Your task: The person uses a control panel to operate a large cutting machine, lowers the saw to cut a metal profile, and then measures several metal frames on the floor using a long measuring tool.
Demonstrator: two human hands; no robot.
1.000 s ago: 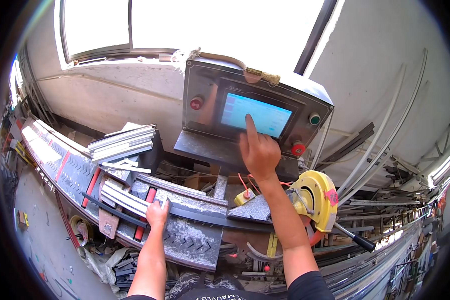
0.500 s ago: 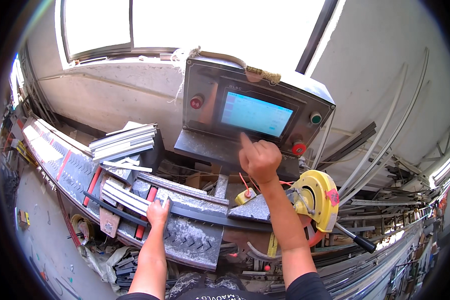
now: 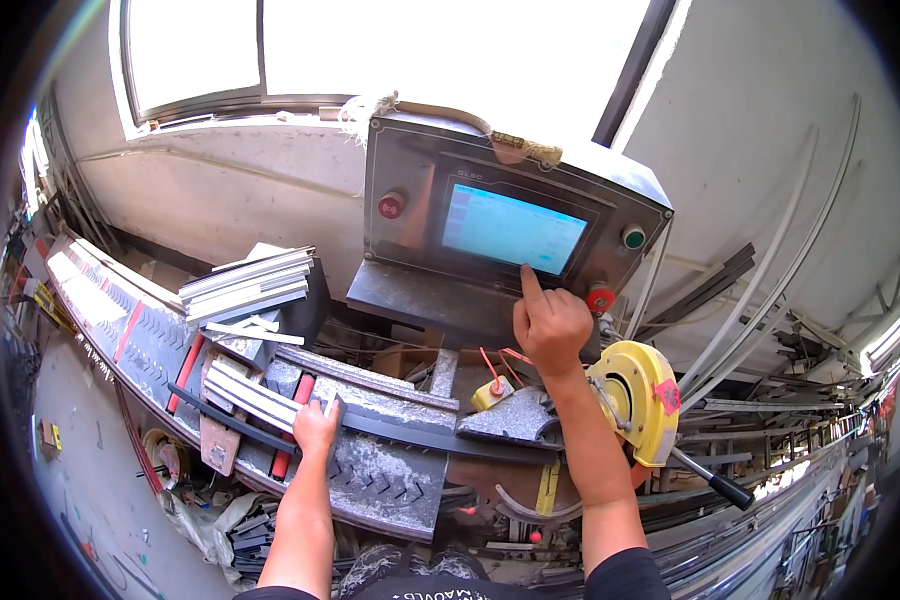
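Note:
My left hand [image 3: 314, 426] is closed around a long dark profile strip [image 3: 420, 436] that lies along the machine bed. Beside its fingers are the ends of white profiles [image 3: 255, 392] lying on the bed. Below the lit touchscreen [image 3: 515, 225], my right hand [image 3: 553, 328] points upward with the index finger stretched out and the other fingers curled. Its fingertip is at the screen's lower edge; whether it touches the glass I cannot tell. Nothing is held in that hand. The screen is set in a grey metal control box [image 3: 410, 150].
A yellow-guarded saw [image 3: 642, 400] with a black handle [image 3: 730, 490] stands right of my right forearm. Red buttons [image 3: 599, 298] and a green button [image 3: 632, 237] sit on the box. White profiles [image 3: 250, 285] are stacked behind the bed; long profiles [image 3: 800, 430] fill racks at right.
My right hand has moved right along the lower edge of the touchscreen, its index finger still stretched out. My left hand has stayed in place on the strip.

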